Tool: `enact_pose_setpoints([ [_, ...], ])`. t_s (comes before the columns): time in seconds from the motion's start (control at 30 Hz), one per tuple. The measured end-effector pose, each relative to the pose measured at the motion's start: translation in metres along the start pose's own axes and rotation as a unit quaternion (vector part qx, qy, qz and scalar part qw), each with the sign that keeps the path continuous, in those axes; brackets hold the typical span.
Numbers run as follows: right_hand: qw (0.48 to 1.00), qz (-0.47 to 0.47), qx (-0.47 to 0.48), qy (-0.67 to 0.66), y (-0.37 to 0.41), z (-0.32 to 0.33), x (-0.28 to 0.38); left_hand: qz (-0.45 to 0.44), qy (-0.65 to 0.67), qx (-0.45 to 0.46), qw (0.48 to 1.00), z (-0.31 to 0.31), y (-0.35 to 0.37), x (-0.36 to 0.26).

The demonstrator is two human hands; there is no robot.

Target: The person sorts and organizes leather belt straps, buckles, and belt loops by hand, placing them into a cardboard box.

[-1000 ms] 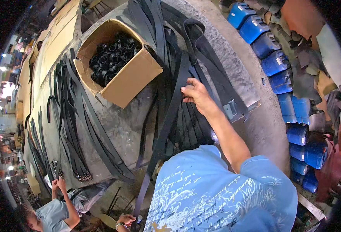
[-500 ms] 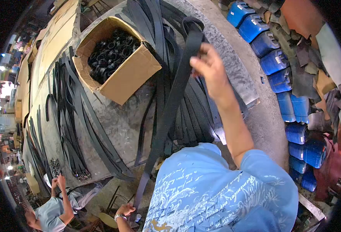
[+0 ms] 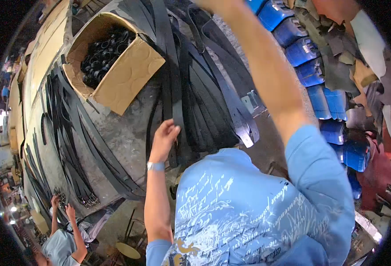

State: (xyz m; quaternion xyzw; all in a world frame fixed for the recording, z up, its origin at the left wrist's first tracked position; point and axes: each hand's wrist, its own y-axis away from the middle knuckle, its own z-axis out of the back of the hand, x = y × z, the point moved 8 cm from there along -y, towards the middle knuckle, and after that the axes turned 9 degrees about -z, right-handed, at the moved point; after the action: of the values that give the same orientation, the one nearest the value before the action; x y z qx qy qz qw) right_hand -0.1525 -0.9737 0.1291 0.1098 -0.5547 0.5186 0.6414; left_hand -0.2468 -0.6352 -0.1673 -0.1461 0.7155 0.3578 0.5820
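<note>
My left hand (image 3: 165, 138), with a watch on its wrist, is closed with thumb and fingers together at the edge of a long black strap (image 3: 172, 84). This strap runs lengthwise over a thick pile of similar black straps (image 3: 204, 106) on the table. Stretched far forward, my right hand (image 3: 211, 3) is smeared and cut by the top edge, so its fingers do not show. Below that arm, a wide strap (image 3: 231, 95) curves over the table's right side, its end near a shiny pale piece (image 3: 247, 138).
An open cardboard box (image 3: 129, 77) of black loops stands left of the pile. More straps (image 3: 89, 133) lie further left, some with metal ends. Another person (image 3: 65, 241) works at lower left. Blue jerrycans (image 3: 310, 73) and leather scraps (image 3: 363, 77) line the right.
My left hand has risen from low beside my body to the strap pile. My right hand has moved forward to the top edge. The strap I held up now lies lower; the view has shifted.
</note>
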Motion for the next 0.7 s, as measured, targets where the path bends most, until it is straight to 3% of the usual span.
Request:
enact_pose_setpoints([
  [0.07, 0.982, -0.114, 0.004, 0.153, 0.1, 0.004, -0.05, 0.033, -0.016, -0.034, 0.999, -0.007, -0.023, 0.022],
  [0.1, 0.98, -0.165, -0.014, 0.111, 0.146, 0.009, -0.076, 0.049, -0.025, -0.05, 0.997, -0.01, -0.03, 0.027],
  [0.17, 0.932, -0.299, 0.019, 0.204, 0.238, 0.019, -0.152, 0.065, -0.028, -0.055, 0.996, -0.017, -0.03, 0.026],
  [0.2, 0.896, -0.393, 0.058, 0.196, 0.278, 0.023, -0.166, 0.072, -0.032, -0.058, 0.995, -0.018, -0.03, 0.024],
  [0.23, 0.87, -0.424, 0.091, 0.233, 0.309, 0.024, -0.175, 0.07, -0.041, -0.054, 0.995, -0.019, -0.029, 0.021],
  [0.33, 0.899, -0.345, 0.039, 0.267, 0.356, 0.016, -0.17, 0.061, -0.076, -0.039, 0.994, -0.02, -0.027, 0.014],
  [0.43, 0.905, -0.363, 0.123, 0.182, 0.36, 0.005, -0.164, 0.034, -0.117, -0.037, 0.992, -0.018, -0.026, 0.017],
  [0.53, 0.914, -0.281, 0.009, 0.291, 0.328, 0.05, -0.163, 0.022, -0.204, -0.027, 0.978, -0.022, -0.02, -0.001],
  [0.6, 0.863, -0.289, -0.07, 0.409, 0.323, 0.083, -0.185, -0.063, -0.341, -0.063, 0.936, -0.019, -0.017, -0.016],
  [0.67, 0.829, -0.335, -0.018, 0.447, 0.334, 0.095, -0.222, -0.17, -0.423, -0.111, 0.883, -0.032, -0.007, -0.044],
  [0.7, 0.847, -0.347, -0.009, 0.403, 0.332, 0.096, -0.223, -0.175, -0.442, -0.124, 0.871, -0.04, -0.005, -0.055],
])
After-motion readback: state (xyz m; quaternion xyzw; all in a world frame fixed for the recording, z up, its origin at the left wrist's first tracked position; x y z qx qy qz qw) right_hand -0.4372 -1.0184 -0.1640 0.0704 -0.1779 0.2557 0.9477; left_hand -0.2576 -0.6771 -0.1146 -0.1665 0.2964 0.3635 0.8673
